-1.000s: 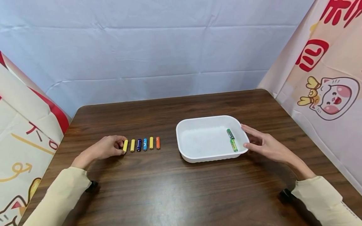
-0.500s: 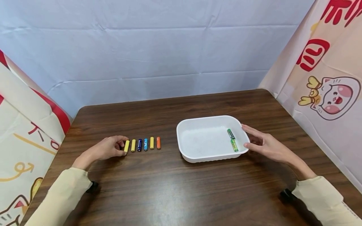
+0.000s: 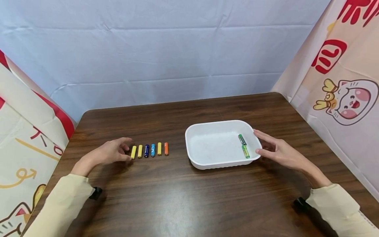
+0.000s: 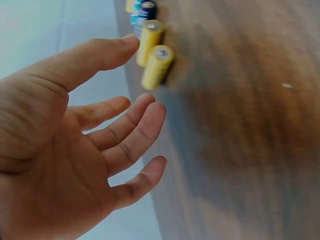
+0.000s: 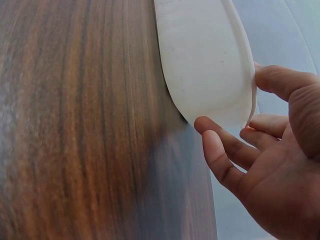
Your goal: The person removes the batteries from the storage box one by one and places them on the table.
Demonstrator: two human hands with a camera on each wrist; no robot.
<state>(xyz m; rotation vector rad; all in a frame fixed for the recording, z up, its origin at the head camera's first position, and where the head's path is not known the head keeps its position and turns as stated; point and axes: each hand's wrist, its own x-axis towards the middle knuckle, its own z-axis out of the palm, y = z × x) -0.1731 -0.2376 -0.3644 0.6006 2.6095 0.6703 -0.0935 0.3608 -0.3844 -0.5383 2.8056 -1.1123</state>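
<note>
I find the left hand released, fingers apart and holding nothing, just beside the first yellow battery at the left end of a row on the table. The right hand rests its fingers and thumb against the right end of the white tray, touching without wrapping round it.

I judge the step in hand to be handling the row piece by piece, with the tray steadied. I advise setting thumb and forefinger on the near and far ends of the first yellow battery; a round cell pushed from one side may roll. The second yellow battery lies close by, so the pinch should stay narrow. A knock could spread to the dark blue battery, light blue battery, third yellow battery and orange battery. Light right-hand pressure should suffice; the dark green battery and light green battery, end to end inside the tray, could shift.

I cannot tell whether the left thumb touches the first yellow battery. The left wrist view is blurred and crops the row at its top edge. The right wrist view shows one tray end, cut off above, and no batteries. Labels are too small to read. Farthest out, the printed sheet at right runs off frame.
</note>
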